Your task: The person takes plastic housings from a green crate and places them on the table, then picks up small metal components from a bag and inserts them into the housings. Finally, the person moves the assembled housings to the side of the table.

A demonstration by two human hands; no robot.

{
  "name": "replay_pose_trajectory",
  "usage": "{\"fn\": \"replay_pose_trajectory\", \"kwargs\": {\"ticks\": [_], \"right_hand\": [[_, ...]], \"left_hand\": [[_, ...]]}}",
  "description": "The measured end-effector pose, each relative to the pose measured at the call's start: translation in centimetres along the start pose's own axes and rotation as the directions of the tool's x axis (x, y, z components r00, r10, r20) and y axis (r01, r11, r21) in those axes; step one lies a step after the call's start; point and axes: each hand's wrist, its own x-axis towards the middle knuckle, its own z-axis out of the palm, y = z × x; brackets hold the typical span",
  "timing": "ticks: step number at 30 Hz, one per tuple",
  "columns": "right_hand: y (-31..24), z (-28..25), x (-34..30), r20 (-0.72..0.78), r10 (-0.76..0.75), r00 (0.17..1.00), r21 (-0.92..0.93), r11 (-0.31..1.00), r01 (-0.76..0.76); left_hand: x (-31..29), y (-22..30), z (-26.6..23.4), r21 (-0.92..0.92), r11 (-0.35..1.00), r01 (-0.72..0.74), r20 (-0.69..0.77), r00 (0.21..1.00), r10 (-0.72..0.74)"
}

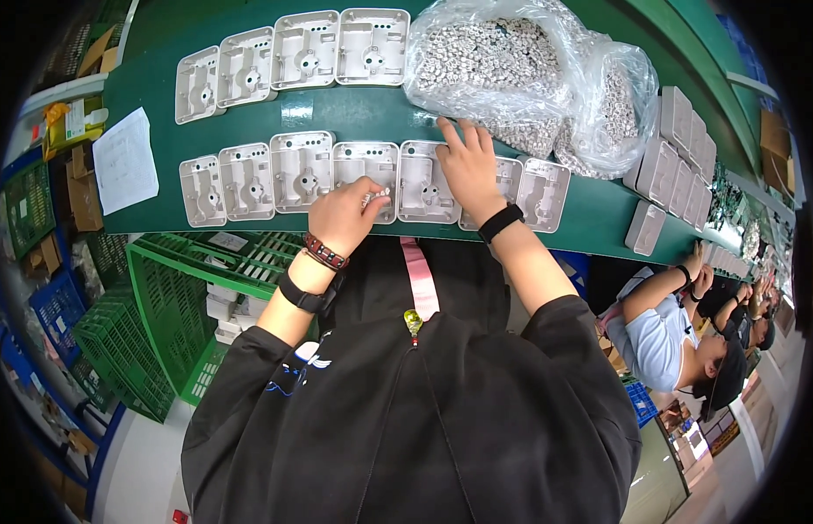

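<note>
Nearest us: our left hand (341, 211) curls its fingers around small metal parts (385, 192), over the near row of grey housings (295, 173). Our right hand (472, 170), fingers spread, extends across that row, fingertips near the clear plastic bag (420, 74) of metal pieces (489, 52). Farther, we note another housing row (306, 48).

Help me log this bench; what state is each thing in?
Left hand: curled around silvery parts
Right hand: spread, palm down
Far-row housings: open side up
Near-row housings: open side up
Large clear bag: open, silvery parts inside
Paper sheet: unfolded
Grey pieces at right: grouped together
</note>
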Motion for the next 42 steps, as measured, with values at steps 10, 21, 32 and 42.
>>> {"fn": "replay_pose_trajectory", "kwargs": {"ticks": [10, 21, 32, 42], "right_hand": [[0.8, 0.4, 0.1, 0.028, -0.099, 0.995, -0.03, 0.995, 0.099], [1.4, 0.6, -0.1, 0.011, -0.154, 0.988, -0.006, 0.988, 0.154], [-6.6, -8.6, 0.9, 0.104, 0.193, 0.976, 0.672, 0.709, -0.212], [-7.6, -7.4, 2.0, 0.474, -0.005, 0.881, 0.88, 0.023, -0.474]], "left_hand": [[-0.4, -1.0, -0.3, -0.063, 0.998, 0.023, 0.0, 1.0, -0.023], [-0.2, -1.3, -0.8, -0.098, 0.995, 0.028, -0.014, 0.999, -0.03], [-0.9, -1.6, -2.6, -0.786, 0.615, 0.064, 0.038, 0.998, -0.055], [-2.0, -1.9, -3.3, -0.711, 0.702, 0.033, 0.001, 0.999, -0.047]]}}
